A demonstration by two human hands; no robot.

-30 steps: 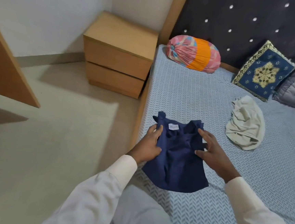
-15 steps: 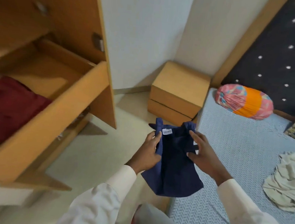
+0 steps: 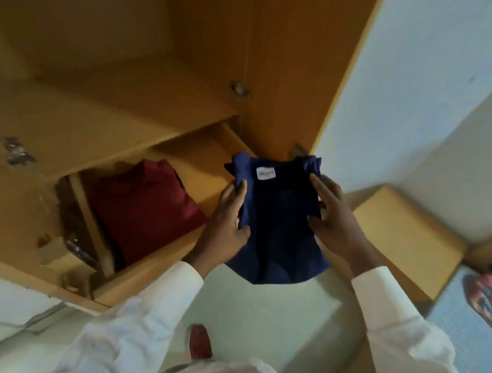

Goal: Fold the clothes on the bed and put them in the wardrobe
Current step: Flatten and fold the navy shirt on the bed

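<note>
So, both hands have hold of the folded navy blue cloth garment. The left hand is curled round its left edge and the right hand is clamped on the right edge. It's held up at the right end of the open light wooden wardrobe drawer, beside a folded maroon garment lying inside.

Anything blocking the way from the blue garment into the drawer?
Nothing visible. The drawer is open; the maroon garment fills its left part, leaving the right part bare beside the blue garment.
</note>
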